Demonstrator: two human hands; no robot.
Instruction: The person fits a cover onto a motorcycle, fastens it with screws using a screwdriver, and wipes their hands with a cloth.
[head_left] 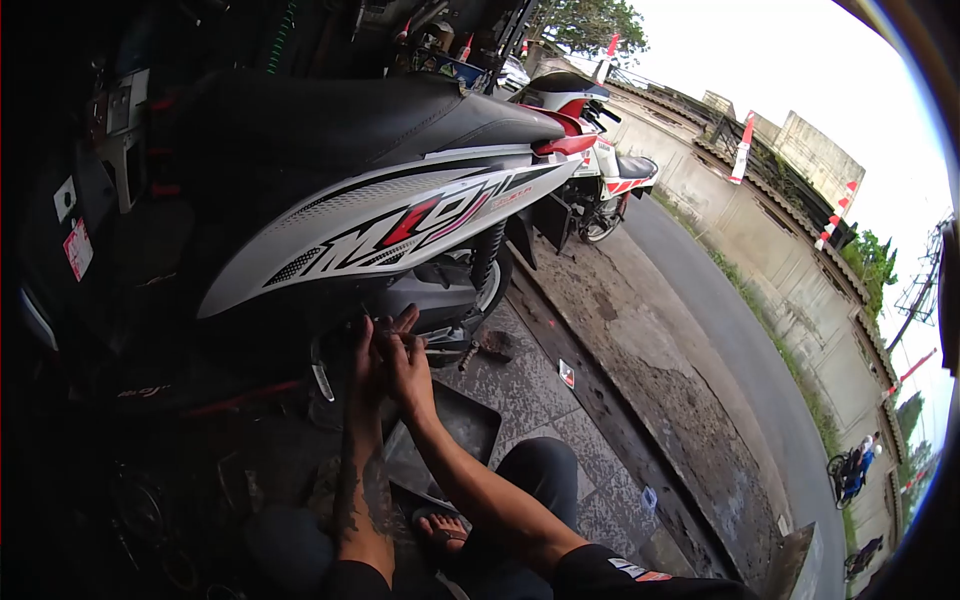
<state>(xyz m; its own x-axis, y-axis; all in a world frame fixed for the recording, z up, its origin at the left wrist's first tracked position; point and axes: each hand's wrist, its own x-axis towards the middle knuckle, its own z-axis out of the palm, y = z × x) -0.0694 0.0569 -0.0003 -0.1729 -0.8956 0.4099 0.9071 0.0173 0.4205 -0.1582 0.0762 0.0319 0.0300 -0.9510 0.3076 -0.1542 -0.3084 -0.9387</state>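
Observation:
My left hand (368, 345) and my right hand (403, 362) are close together, touching, at the lower side of a white scooter (400, 215) with a black seat (370, 115). The fingers of my right hand are bent around something thin, of which a short light piece sticks out to the right. What it is cannot be made out. My left hand is in shadow and partly covered by the right one, so its grip is hidden. Just beyond the hands lies the scooter's grey engine cover (425, 297).
Below my hands a dark tray (480, 425) rests on the tiled floor (525, 390), beside my sandalled foot (442, 530). A second scooter (600, 165) stands behind. A metal channel (620, 430) borders the tiles. Riders (853, 470) are on the road at right.

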